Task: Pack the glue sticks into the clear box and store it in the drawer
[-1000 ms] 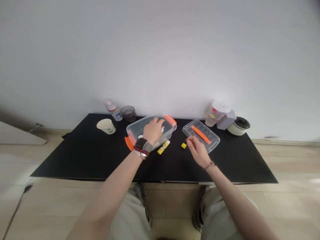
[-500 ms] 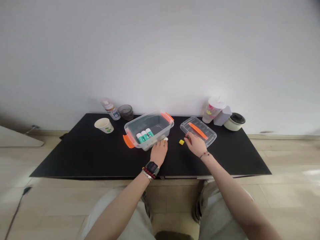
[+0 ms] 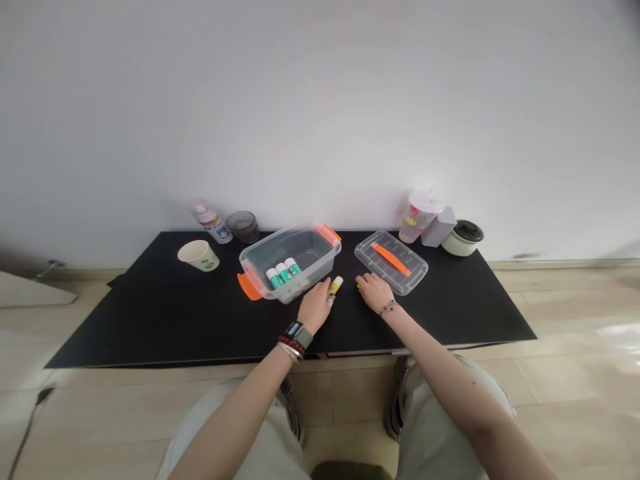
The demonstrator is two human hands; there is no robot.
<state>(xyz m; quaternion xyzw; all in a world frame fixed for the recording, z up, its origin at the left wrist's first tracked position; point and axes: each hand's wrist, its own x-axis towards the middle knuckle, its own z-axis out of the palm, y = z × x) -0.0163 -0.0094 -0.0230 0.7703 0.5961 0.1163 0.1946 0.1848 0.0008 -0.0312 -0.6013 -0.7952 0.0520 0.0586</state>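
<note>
A yellow glue stick (image 3: 335, 287) with a white end tilts up from my left hand (image 3: 315, 307), whose fingers are wrapped round it just in front of the clear box. To the right, my right hand (image 3: 374, 292) is closed over a small yellow cap (image 3: 359, 286); only a sliver of the cap shows past the fingertips. The clear plastic box (image 3: 320, 270) has orange latches and stands open. Inside it, three green-and-white glue sticks (image 3: 283, 272) lie side by side. Beside my right hand rests the clear lid (image 3: 417, 275) with its orange handle.
On the black table (image 3: 200, 327), a paper cup (image 3: 199, 256), a spray bottle (image 3: 214, 225) and a dark glass (image 3: 243, 227) stand at left. A lidded tumbler (image 3: 416, 220), a grey box (image 3: 439, 228) and a black-lidded pot (image 3: 461, 241) stand back right, near the wall.
My right hand has moved left and down onto the yellow cap, which lay uncovered on the table. My left hand has turned, so more of the yellow glue stick shows.
</note>
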